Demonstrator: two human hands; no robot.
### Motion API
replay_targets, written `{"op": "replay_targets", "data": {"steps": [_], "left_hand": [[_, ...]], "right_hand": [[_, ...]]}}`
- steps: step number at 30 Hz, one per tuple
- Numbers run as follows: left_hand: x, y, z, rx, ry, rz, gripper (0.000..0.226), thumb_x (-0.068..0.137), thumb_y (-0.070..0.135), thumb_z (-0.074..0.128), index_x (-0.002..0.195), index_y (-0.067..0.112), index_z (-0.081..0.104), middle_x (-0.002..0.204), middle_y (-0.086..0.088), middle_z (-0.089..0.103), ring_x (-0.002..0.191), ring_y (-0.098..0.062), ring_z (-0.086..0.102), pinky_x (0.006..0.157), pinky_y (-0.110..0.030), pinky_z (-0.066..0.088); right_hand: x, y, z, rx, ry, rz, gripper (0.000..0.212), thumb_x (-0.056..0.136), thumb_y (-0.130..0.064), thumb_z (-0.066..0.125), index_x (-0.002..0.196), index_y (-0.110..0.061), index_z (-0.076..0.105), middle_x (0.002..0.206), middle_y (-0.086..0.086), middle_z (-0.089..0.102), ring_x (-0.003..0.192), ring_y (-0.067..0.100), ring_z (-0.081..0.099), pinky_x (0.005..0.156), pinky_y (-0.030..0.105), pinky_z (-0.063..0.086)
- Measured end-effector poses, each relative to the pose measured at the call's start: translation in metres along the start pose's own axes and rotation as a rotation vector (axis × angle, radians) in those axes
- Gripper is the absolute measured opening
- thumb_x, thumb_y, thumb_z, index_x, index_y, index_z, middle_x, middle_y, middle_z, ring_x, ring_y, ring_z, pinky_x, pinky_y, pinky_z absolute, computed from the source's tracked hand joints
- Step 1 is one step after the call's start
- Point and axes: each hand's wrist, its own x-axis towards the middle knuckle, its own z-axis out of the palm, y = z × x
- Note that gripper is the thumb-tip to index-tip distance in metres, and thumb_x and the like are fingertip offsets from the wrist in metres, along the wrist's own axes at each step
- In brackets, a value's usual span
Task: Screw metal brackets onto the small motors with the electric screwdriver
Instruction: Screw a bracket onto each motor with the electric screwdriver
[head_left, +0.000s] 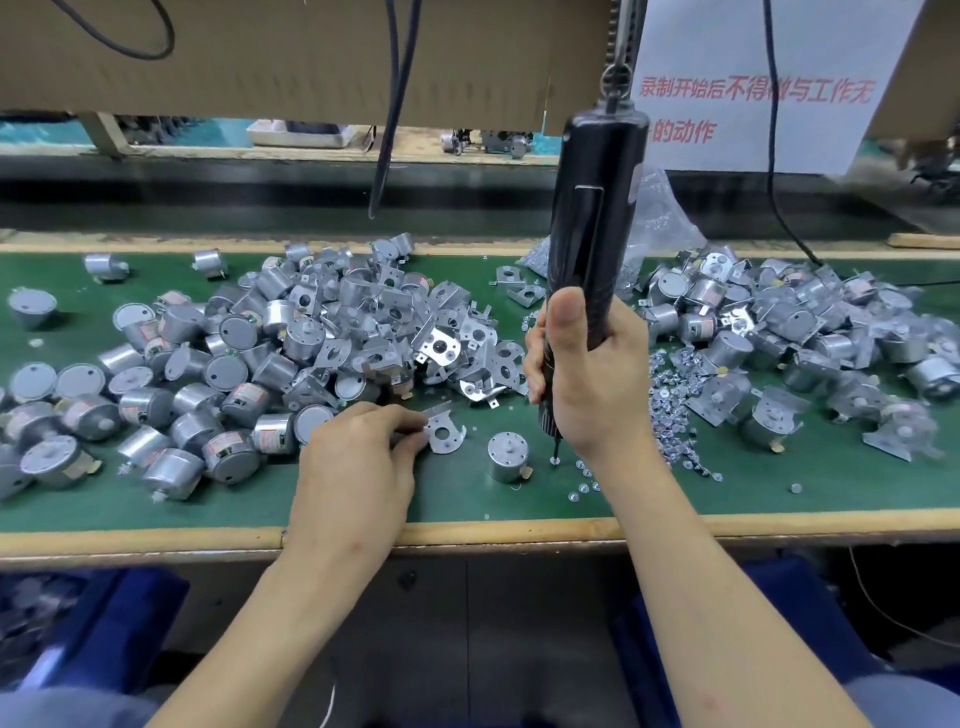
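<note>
In the head view, 1 metal bracket (445, 432) is pinched at its edge by the left hand (358, 457), close to the green mat (467, 499). The electric screwdriver (597, 218) is gripped upright by the right hand (587, 374), its bit set down on a loose screw (555, 460). 1 small motor (508, 457) stands between bracket and bit, touching neither. A heap of motors (208, 374) and a heap of brackets (447, 343) are seen behind.

Single motor (508, 457) stands on the mat (467, 501) near the front edge — loose bracket (444, 432) just left, screw scatter (670, 410) right; motor heap (197, 384) far left, bracket heap (452, 345) behind.
</note>
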Motion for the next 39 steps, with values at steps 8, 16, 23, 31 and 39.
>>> {"op": "replay_targets", "data": {"steps": [8, 16, 23, 31, 39], "left_hand": [[-0.007, 0.008, -0.006, -0.44, -0.017, -0.075, 0.016, 0.084, 0.02, 0.077, 0.086, 0.036, 0.077, 0.069, 0.02, 0.07, 0.063, -0.005, 0.061, 0.061, -0.007, 0.042], [-0.016, 0.025, 0.011, -0.513, -0.091, -0.024, 0.021, 0.084, 0.018, 0.077, 0.084, 0.039, 0.075, 0.068, 0.021, 0.069, 0.061, -0.006, 0.058, 0.06, -0.009, 0.041], [-0.012, 0.021, 0.013, -0.509, -0.087, -0.001, 0.019, 0.083, 0.016, 0.077, 0.086, 0.035, 0.077, 0.07, 0.019, 0.066, 0.06, -0.005, 0.054, 0.06, -0.007, 0.039], [-0.013, 0.022, 0.009, -0.413, -0.103, 0.094, 0.032, 0.078, 0.033, 0.081, 0.107, 0.031, 0.067, 0.088, 0.015, 0.064, 0.062, -0.004, 0.057, 0.059, -0.009, 0.037], [-0.015, 0.023, 0.01, -0.262, -0.26, 0.199, 0.048, 0.082, 0.028, 0.079, 0.127, 0.027, 0.062, 0.095, 0.028, 0.062, 0.078, -0.006, 0.061, 0.076, -0.003, 0.037]], "right_hand": [[0.001, 0.001, 0.0, 0.005, 0.009, 0.009, 0.075, 0.068, -0.085, 0.063, 0.074, -0.012, 0.051, 0.055, 0.001, 0.048, 0.04, 0.016, 0.045, 0.04, 0.028, 0.04], [0.0, 0.0, 0.001, 0.002, 0.015, -0.008, 0.087, 0.067, -0.084, 0.064, 0.074, 0.0, 0.043, 0.056, 0.01, 0.045, 0.041, 0.015, 0.045, 0.04, 0.027, 0.039], [0.0, 0.0, 0.002, -0.02, 0.01, -0.005, 0.093, 0.067, -0.085, 0.063, 0.077, 0.005, 0.042, 0.057, 0.011, 0.046, 0.041, 0.016, 0.045, 0.04, 0.028, 0.04], [0.0, -0.003, 0.002, -0.021, 0.005, 0.0, 0.097, 0.066, -0.086, 0.063, 0.078, 0.008, 0.043, 0.055, 0.019, 0.044, 0.042, 0.019, 0.045, 0.041, 0.033, 0.04], [0.006, -0.028, 0.008, -0.017, -0.016, -0.041, 0.091, 0.069, -0.084, 0.06, 0.076, 0.005, 0.043, 0.054, 0.012, 0.046, 0.04, 0.022, 0.046, 0.04, 0.033, 0.041]]}}
